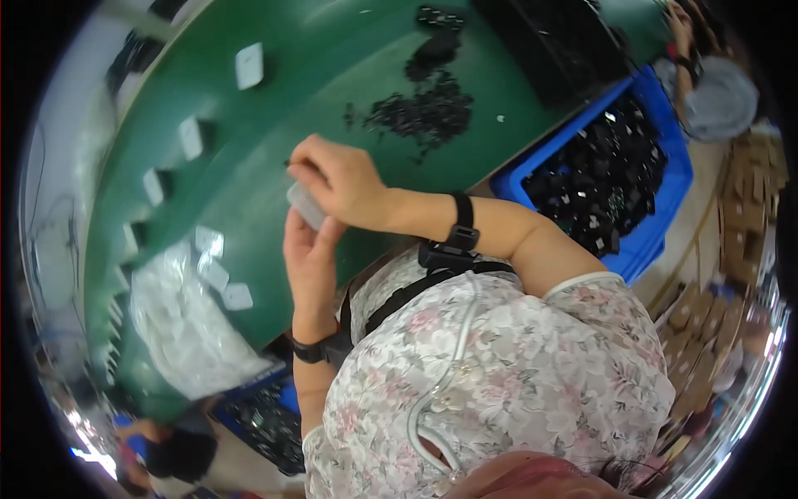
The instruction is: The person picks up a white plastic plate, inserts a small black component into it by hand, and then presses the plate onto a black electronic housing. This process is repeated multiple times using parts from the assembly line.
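Observation:
My left hand (307,254) grips a small pale rectangular case (307,208) with rounded corners, above the green table. My right hand (345,179) is bent over the same case, its fingers pinched together. A small dark piece (288,163) sticks out at those fingertips; its exact kind is too small to make out. Beyond my right hand, a loose pile of small black parts (428,112) lies on the table. To the left of my hands, several white flat pieces (238,296) lie beside a clear plastic bag (179,324) of pale contents.
White blocks (191,138) stand in a spaced row along the far left of the green table (274,125). A blue bin (519,179) full of black parts stands at right, near a black box (549,50). Other people (179,453) sit around the table. Cardboard boxes (740,220) are stacked at far right.

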A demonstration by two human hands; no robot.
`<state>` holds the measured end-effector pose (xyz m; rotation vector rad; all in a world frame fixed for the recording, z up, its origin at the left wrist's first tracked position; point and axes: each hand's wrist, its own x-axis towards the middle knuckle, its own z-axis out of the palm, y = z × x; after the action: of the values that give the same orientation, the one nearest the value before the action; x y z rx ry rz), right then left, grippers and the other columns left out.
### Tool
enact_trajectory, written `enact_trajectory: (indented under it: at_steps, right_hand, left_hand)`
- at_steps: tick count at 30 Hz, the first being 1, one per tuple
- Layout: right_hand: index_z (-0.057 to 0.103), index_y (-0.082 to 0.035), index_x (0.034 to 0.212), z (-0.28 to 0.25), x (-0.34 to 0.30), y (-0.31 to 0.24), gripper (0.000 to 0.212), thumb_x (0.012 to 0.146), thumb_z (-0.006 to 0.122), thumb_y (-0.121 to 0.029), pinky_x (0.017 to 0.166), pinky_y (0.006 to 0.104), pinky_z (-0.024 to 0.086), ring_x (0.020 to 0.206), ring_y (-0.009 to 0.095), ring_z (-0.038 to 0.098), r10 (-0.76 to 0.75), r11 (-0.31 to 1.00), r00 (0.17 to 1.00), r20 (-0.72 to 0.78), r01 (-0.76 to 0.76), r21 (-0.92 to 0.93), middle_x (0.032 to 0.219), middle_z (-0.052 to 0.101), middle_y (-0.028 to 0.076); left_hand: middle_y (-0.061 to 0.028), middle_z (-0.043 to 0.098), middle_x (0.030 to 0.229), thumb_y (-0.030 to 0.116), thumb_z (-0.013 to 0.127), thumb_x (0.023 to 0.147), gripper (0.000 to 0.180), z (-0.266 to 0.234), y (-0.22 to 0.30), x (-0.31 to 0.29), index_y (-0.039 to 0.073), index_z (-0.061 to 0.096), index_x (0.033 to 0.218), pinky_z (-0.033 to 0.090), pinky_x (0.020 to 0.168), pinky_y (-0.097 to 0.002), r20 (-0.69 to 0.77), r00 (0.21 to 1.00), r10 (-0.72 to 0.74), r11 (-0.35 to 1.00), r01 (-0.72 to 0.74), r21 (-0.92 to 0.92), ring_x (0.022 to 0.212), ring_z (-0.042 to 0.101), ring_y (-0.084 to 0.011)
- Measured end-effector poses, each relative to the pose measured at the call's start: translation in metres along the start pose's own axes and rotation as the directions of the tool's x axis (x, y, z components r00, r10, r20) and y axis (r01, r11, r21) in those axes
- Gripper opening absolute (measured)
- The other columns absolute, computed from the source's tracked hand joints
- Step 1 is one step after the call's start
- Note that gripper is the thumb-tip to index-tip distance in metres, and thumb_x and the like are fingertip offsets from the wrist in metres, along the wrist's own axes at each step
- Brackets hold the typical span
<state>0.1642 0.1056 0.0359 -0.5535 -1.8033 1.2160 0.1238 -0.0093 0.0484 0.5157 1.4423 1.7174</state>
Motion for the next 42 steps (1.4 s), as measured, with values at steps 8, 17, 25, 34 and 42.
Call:
enact_trajectory:
  at_steps: [8,17,25,34,42]
  right_hand:
    - [0.056,-0.011,0.080,-0.028,0.000,0.017,0.008,0.078,0.061,-0.018,0.062,0.0384,0.044,0.078,0.025,0.057,-0.268,0.923,0.946,0.185,0.307,-0.233,0.080,0.055,0.006]
    - [0.059,-0.005,0.080,-0.047,-0.001,0.013,0.015,0.079,0.064,-0.018,0.067,0.0399,0.047,0.079,0.028,0.060,0.021,0.998,0.904,0.427,0.006,-0.062,0.081,0.061,0.009]
    - [0.058,0.000,0.085,-0.048,0.002,0.011,0.012,0.085,0.060,-0.012,0.066,0.0328,0.046,0.075,0.022,0.059,0.121,0.945,0.856,0.503,-0.255,0.207,0.083,0.060,0.012]
    - [0.058,-0.001,0.090,-0.058,0.002,0.006,0.009,0.087,0.063,-0.007,0.067,0.0199,0.046,0.075,0.004,0.055,0.267,0.904,0.838,0.475,-0.389,0.178,0.084,0.060,0.001]
    - [0.061,0.001,0.087,-0.053,0.004,-0.010,0.005,0.085,0.063,-0.004,0.056,0.0183,0.035,0.066,0.003,0.045,0.168,0.981,0.866,0.471,-0.196,0.012,0.081,0.052,-0.001]
  left_hand:
    - [-0.0092,0.060,0.079,0.007,0.053,0.093,0.027,-0.012,0.001,0.014,0.003,0.049,0.120,0.041,0.040,-0.0214,-0.139,0.944,0.300,0.910,-0.239,0.338,0.052,0.055,-0.0106]
    - [-0.0054,0.059,0.073,0.007,0.053,0.094,0.014,-0.011,0.003,0.020,0.000,0.054,0.107,0.042,0.045,-0.0198,0.198,0.893,0.405,0.592,-0.421,0.688,0.054,0.053,-0.0080]
    - [-0.0107,0.060,0.075,0.009,0.051,0.095,0.016,-0.003,0.007,0.018,-0.001,0.050,0.108,0.047,0.049,-0.0229,0.003,0.969,0.247,0.864,-0.222,0.452,0.058,0.059,-0.0139]
    - [-0.0155,0.058,0.094,-0.008,0.043,0.091,0.045,-0.006,0.000,0.014,-0.001,0.025,0.131,0.054,0.059,-0.0266,0.035,0.989,0.146,0.948,-0.150,0.282,0.070,0.062,-0.0161]
    - [-0.0130,0.061,0.090,-0.002,0.049,0.091,0.021,-0.016,-0.003,0.016,-0.006,0.045,0.111,0.055,0.058,-0.0269,-0.049,0.989,0.142,0.976,-0.132,0.175,0.068,0.062,-0.0143]
